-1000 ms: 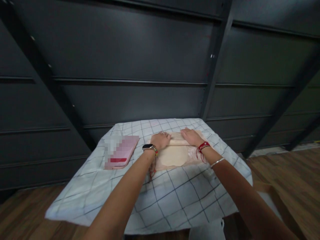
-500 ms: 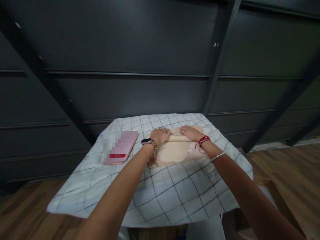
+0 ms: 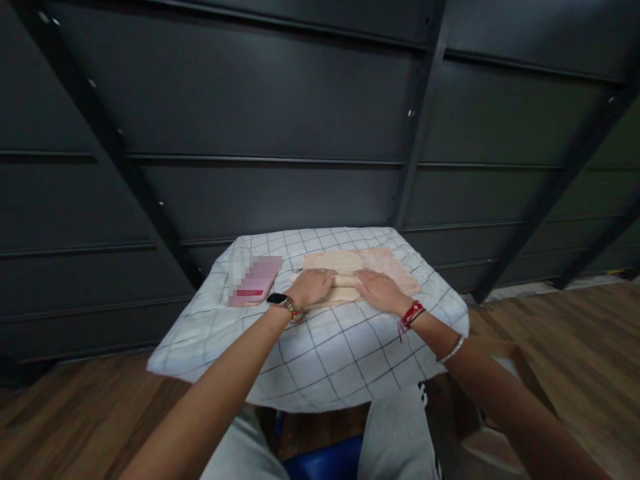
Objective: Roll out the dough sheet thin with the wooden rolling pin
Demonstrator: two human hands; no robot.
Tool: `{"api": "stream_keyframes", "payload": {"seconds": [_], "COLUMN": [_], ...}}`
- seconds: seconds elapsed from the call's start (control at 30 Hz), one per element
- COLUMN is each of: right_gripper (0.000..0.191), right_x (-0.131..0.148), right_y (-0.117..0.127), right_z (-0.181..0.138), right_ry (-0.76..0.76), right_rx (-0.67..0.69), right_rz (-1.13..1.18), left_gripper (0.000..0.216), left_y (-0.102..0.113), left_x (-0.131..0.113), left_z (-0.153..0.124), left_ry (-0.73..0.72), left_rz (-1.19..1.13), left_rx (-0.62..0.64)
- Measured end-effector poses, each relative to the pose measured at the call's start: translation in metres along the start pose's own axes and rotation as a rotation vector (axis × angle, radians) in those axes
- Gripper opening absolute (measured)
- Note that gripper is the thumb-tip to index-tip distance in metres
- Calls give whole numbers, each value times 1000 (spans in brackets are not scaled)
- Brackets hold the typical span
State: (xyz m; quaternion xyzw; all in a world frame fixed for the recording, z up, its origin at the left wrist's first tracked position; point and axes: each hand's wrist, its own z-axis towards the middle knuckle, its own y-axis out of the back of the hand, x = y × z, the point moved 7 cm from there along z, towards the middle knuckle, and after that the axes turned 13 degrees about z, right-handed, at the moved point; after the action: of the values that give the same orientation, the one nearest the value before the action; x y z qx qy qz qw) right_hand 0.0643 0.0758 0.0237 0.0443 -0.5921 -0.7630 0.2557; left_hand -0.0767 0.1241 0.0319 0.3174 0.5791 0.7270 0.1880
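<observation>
A pale rolling pin (image 3: 345, 281) lies crosswise over a flat, cream-coloured sheet of dough (image 3: 342, 261). My left hand (image 3: 311, 286) presses on its left end, fingers bent over it. On its right end rests my right hand (image 3: 381, 289), palm down. Only the pin's middle shows between the two hands. Under the dough is a pinkish mat (image 3: 389, 261), and part of the dough's near side is covered by the pin and hands.
A white checked cloth (image 3: 320, 373) covers the small table. Left of the mat lies a flat pink item (image 3: 264, 275), partly pixelated. A dark panelled wall (image 3: 275, 200) stands behind the table. An open cardboard box (image 3: 530, 380) is on the floor at the right.
Both hands have drawn the rolling pin towards me, from the dough's far part to its near part. More dough now shows beyond the pin. The camera view has shifted too.
</observation>
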Motion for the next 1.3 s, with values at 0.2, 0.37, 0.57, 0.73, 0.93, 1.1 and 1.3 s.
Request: {"api": "stream_keyframes", "payload": {"seconds": [0.2,0.37,0.57,0.73,0.93,1.1,1.3], "right_gripper": [47,47,44,41,38,39,38], "right_x": [-13,-37,-22,7,9,2,20], "right_y": [-2,-6,-4,2,-3,4,-3], "right_z": [23,59,35,-8,-17,4,-15], "right_ry": [-20,-85,-64,-10,20,-19,-129], "right_rx": [54,92,58,-38,-91,-72,-79], "right_rz": [-3,24,-1,-33,-49,-87,-140], "left_gripper": [48,52,52,45,43,47,47], "left_y": [-3,-12,-6,6,4,-4,-10], "left_x": [6,23,14,-10,-11,4,-3], "left_z": [14,40,25,-14,-13,17,-5], "left_ry": [33,207,153,-6,-63,36,-73], "left_rz": [18,18,31,42,12,11,-61], "left_rx": [-34,40,19,-121,-162,-120,-149]}}
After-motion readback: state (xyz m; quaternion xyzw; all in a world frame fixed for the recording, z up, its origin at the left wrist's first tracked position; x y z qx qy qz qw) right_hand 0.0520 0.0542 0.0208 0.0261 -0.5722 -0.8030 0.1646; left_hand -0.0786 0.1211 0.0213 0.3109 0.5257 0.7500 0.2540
